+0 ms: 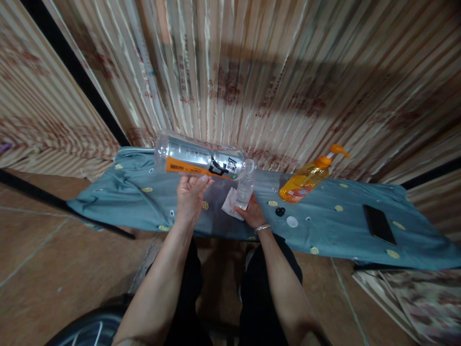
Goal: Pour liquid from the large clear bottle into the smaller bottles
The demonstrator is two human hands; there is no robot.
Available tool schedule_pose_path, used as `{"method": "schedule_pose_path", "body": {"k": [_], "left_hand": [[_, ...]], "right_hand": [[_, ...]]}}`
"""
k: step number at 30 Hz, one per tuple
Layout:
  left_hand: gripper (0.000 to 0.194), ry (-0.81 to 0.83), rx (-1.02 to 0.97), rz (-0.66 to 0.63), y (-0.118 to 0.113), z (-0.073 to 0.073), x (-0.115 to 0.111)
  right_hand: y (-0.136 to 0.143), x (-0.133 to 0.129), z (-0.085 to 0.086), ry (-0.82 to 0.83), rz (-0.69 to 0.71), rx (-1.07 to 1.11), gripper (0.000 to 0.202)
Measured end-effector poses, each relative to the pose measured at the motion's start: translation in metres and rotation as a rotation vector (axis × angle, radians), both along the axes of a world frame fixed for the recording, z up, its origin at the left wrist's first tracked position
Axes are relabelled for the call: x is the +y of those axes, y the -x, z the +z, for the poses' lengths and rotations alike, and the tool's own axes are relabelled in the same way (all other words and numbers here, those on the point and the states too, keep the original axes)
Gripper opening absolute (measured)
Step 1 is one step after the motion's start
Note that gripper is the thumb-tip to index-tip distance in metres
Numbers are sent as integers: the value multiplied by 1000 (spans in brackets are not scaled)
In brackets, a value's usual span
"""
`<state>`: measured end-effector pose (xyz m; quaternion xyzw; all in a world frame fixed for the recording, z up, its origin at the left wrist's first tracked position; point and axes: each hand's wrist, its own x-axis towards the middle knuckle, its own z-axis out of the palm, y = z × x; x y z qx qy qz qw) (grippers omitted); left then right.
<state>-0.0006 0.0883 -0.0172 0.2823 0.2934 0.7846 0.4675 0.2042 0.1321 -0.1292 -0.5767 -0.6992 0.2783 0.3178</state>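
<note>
My left hand (192,196) grips the underside of a large clear bottle (201,157) with a silver and orange label, tilted nearly level. Its neck meets the mouth of a small clear bottle (245,186), which stands almost upright. My right hand (253,211), with a silver bracelet at the wrist, is closed round the lower part of that small bottle. Beside it, just left, is a white tissue (229,203). A black cap (280,211) and a white round lid (292,221) lie on the cloth to the right.
An orange pump bottle (304,181) leans at the right on the blue-green cloth (324,235). Farther right lies a black phone (379,224). Striped curtains (230,72) hang behind, and dark metal bars (75,67) run at both sides.
</note>
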Motion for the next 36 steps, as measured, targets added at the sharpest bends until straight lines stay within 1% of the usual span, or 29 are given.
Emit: {"method": "schedule_pose_path", "body": {"k": [10, 13, 20, 24, 30, 36], "left_hand": [[48, 3, -9, 9, -1, 1, 0], [48, -2, -1, 4, -1, 0, 0], [57, 5, -1, 6, -2, 4, -1], [59, 6, -5, 2, -2, 5, -2], [56, 5, 2, 1, -1, 2, -1], [61, -1, 20, -5, 0, 1, -1]], "right_hand": [[-1, 0, -2, -18, 19, -16, 80], [-1, 0, -2, -14, 4, -17, 81], [0, -1, 4, 29, 4, -9, 83], [1, -2, 6, 40, -7, -12, 85], [1, -2, 7, 25, 4, -13, 83], [1, -1, 6, 28, -2, -15, 83]]}}
